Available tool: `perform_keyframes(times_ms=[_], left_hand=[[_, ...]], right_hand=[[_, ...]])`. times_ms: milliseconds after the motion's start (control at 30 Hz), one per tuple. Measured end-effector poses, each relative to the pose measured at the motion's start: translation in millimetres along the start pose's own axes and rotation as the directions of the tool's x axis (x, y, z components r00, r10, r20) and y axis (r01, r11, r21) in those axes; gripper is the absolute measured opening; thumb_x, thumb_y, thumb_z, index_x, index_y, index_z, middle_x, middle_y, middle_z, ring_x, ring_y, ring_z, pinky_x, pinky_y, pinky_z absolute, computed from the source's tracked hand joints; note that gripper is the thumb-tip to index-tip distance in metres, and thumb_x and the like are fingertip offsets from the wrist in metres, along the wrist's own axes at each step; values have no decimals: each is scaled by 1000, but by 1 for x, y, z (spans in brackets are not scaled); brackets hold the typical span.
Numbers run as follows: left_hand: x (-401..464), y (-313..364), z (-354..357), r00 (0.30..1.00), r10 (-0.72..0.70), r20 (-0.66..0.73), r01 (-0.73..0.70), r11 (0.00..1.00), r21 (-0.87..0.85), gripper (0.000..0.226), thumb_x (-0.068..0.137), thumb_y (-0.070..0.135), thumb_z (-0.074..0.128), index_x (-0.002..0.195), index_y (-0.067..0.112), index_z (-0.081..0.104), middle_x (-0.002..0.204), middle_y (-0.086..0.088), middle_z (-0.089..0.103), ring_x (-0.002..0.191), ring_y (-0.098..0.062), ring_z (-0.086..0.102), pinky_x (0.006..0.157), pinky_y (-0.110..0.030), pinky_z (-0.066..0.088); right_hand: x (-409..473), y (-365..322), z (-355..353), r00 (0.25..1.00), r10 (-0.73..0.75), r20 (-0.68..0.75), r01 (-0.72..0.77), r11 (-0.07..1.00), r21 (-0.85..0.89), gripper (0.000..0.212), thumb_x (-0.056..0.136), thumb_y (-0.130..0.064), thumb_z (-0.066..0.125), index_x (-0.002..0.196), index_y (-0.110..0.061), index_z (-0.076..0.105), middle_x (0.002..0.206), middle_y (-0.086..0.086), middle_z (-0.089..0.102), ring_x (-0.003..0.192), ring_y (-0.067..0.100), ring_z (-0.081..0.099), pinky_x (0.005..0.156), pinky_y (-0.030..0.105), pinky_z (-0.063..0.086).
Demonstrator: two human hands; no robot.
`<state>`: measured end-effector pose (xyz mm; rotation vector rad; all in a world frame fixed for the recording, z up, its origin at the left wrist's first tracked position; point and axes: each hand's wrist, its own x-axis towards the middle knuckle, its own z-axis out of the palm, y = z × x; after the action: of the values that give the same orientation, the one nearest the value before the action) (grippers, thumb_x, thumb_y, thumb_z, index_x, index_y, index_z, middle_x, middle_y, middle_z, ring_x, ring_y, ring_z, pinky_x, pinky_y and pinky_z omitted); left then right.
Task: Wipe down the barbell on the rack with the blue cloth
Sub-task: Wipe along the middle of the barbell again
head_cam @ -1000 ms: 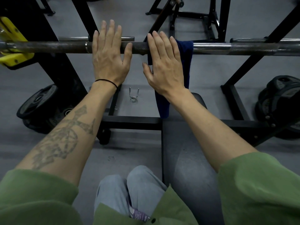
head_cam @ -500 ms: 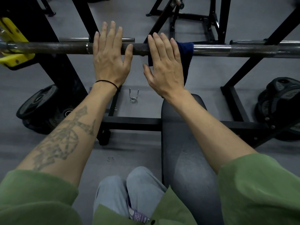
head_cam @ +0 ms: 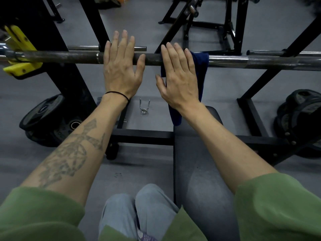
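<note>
Right grip (head_cam: pixel 178 75) flat on blue cloth (head_cam: pixel 201 70), bench (head_cam: pixel 199 171) below.

Gym: rack (head_cam: pixel 73 80), weight plates (head_cam: pixel 43 112), bench (head_cam: pixel 199 162)

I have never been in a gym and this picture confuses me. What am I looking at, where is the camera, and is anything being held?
The camera sits on the person's head, looking down along both arms. There is no robot. The long metal rod is a barbell resting across a black rack. The left hand lies flat on it with straight fingers. The right hand is also flat, over a blue cloth draped across the bar. Neither hand grips anything. Below are a padded bench, weight plates and a spring clip on the floor.
</note>
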<state>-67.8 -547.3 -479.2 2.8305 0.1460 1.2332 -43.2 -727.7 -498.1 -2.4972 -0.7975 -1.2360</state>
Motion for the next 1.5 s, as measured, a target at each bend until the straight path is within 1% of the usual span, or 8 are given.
perform_keyframes(times_ms=[533, 667, 833, 967, 1100, 1233, 1367, 1500], left_hand=[[0, -4, 1, 1000, 25, -19, -26, 999, -30, 61, 106, 47, 26, 154, 11, 34, 161, -10, 30, 152, -25, 18, 125, -41, 6], [-4, -1, 1, 1000, 11, -8, -11, 998, -55, 62, 105, 48, 27, 155, 11, 32, 163, -10, 26, 153, -25, 15, 126, -40, 3], [-5, 2, 4, 1000, -1, -23, 0, 999, -49, 64, 104, 49, 24, 155, 10, 31, 164, -10, 23, 153, -25, 14, 125, -46, 9], [-4, -2, 5, 998, 38, -42, -39, 998, -45, 62, 105, 45, 25, 154, 7, 32, 163, -11, 24, 153, -25, 15, 123, -49, 17], [-4, -8, 0, 997, 77, -2, -77, 996, -54, 63, 105, 45, 27, 156, 8, 29, 165, -10, 21, 154, -22, 11, 124, -47, 14], [-7, -9, -2, 997, 73, 21, -72, 995, -72, 64, 104, 46, 28, 157, 10, 26, 165, -9, 18, 154, -21, 9, 124, -48, 15], [-9, -3, 1, 999, 45, 7, -45, 997, -64, 66, 103, 47, 31, 156, 8, 26, 166, -9, 17, 154, -23, 10, 124, -50, 16], [-8, -5, 2, 998, 58, -1, -58, 996, -70, 66, 103, 48, 29, 156, 7, 27, 165, -10, 18, 154, -23, 12, 123, -49, 18]], right_hand=[[-1, 28, -10, 994, -98, 49, 99, 995, -19, 66, 101, -39, 49, 159, -10, 35, 163, 12, 37, 153, 28, 29, 128, 48, 8], [-19, 56, -18, 997, 80, 3, -80, 994, -77, 62, 106, -44, 40, 156, -8, 38, 158, 14, 43, 150, 30, 33, 128, 48, 13], [0, 3, -6, 933, 359, -26, -356, 932, 67, 69, 105, -50, 33, 152, 0, 41, 156, 17, 44, 151, 32, 31, 128, 51, 10], [15, -34, 4, 986, 133, 105, -142, 986, 85, 70, 105, -50, 33, 155, -3, 38, 161, 14, 39, 152, 30, 31, 127, 48, 13], [12, 8, -8, 984, -66, 164, 59, 997, 51, 62, 105, -46, 39, 158, -14, 38, 162, 9, 39, 151, 26, 33, 127, 45, 17], [-17, 61, -28, 979, 197, 55, -195, 980, -35, 59, 106, -45, 34, 154, -12, 45, 156, 10, 47, 149, 28, 37, 126, 51, 19], [-7, 35, -20, 871, 489, -33, -487, 871, 54, 63, 105, -46, 33, 149, -2, 48, 151, 15, 51, 148, 32, 36, 128, 49, 9], [20, -27, -3, 921, 386, 47, -388, 915, 112, 66, 106, -51, 30, 153, -6, 44, 159, 11, 42, 153, 24, 29, 127, 47, 7]])
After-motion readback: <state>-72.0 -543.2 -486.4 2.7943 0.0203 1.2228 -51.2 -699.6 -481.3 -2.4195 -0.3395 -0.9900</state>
